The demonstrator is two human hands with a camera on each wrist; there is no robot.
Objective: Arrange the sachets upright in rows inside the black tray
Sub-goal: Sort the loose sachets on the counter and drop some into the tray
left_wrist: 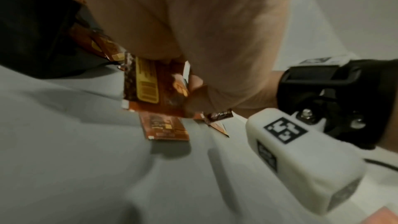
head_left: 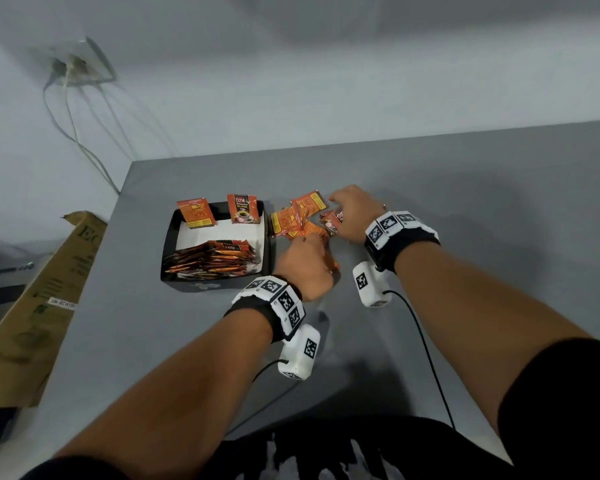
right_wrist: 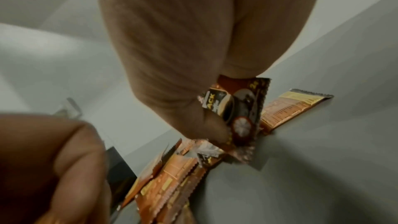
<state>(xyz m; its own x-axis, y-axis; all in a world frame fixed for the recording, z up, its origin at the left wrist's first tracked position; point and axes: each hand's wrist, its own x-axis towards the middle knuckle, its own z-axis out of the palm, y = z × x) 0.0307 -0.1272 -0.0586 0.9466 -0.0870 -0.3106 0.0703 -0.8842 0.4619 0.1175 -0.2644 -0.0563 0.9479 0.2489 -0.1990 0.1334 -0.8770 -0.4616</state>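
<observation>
The black tray (head_left: 167,252) has a white liner; two orange sachets (head_left: 196,213) stand upright against its far wall, and a packed row of sachets (head_left: 211,260) fills its near end. A loose pile of sachets (head_left: 289,221) lies on the table just right of the tray. My left hand (head_left: 305,263) is at the pile's near side, and its curled fingers grip a sachet (left_wrist: 154,89) that stands on edge on the table. At the pile's far right, my right hand (head_left: 351,210) pinches one sachet (right_wrist: 240,117) that shows a coffee cup. Several more sachets (right_wrist: 172,176) lie below it.
A long cardboard box (head_left: 45,299) leans off the table's left edge. A wall socket (head_left: 82,65) with hanging cables is at the far left. Black cables (head_left: 426,355) run from the wrist cameras towards my body. Bare grey table (head_left: 482,220) stretches to the right.
</observation>
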